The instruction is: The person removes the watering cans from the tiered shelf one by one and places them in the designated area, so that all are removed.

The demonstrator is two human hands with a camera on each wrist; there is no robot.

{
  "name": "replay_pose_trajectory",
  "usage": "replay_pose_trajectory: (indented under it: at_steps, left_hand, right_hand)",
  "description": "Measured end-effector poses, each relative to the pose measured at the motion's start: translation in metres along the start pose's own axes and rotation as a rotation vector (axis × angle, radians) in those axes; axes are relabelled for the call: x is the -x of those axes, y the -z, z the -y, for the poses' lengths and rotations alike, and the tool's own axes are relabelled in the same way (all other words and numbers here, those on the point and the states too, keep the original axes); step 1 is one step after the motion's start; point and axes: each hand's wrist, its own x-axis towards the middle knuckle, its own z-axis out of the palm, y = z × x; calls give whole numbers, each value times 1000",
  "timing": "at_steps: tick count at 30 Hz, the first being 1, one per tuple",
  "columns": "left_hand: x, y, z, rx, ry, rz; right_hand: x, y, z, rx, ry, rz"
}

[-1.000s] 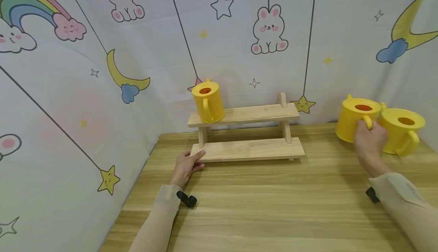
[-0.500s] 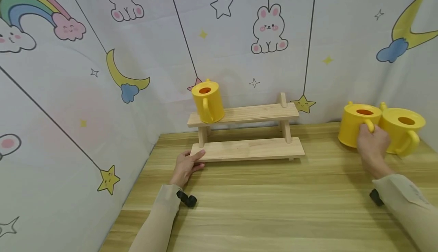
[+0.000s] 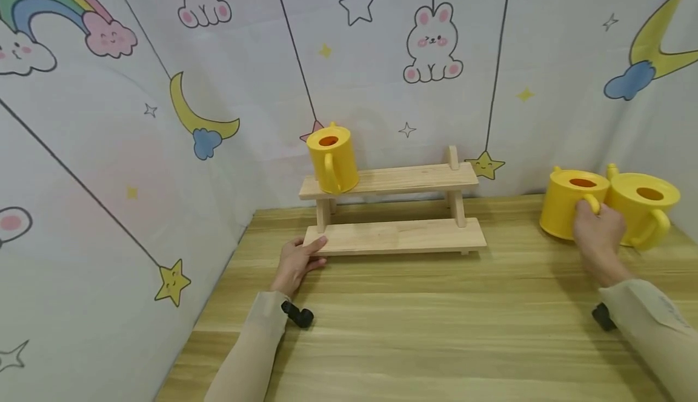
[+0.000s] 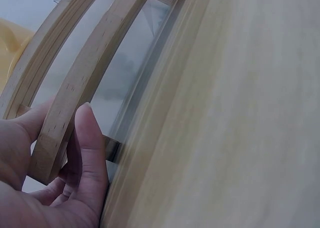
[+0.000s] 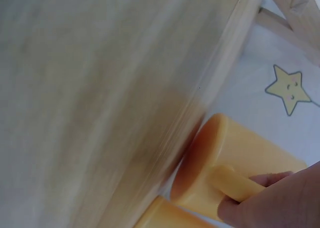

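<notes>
The right hand (image 3: 600, 232) and its yellow can (image 3: 561, 208) have moved down and slightly right since the earlier frame; the can is judged at or near resting height. Base contact with the counter (image 3: 409, 329) cannot be confirmed. The left hand (image 3: 294, 264) is curled, gripping the near left corner of the wooden rack (image 3: 392, 238). The right hand is closed around the can's handle. A second yellow can (image 3: 632, 215) stands just to its right. A third yellow can (image 3: 343, 162) stands upright at the left end of the rack's upper board, before the printed backdrop (image 3: 376, 99).
</notes>
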Motion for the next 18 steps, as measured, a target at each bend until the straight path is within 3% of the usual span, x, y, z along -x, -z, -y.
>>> replay_pose_trajectory:
  at_steps: [9, 18]
  left_hand:
    - [0, -1, -4, -10, -8, -11]
    - [1, -1, -3, -10, -3, -10]
  right_hand:
    - [4, 6, -4, 37, -18, 91]
    - [9, 12, -6, 155, 37, 123]
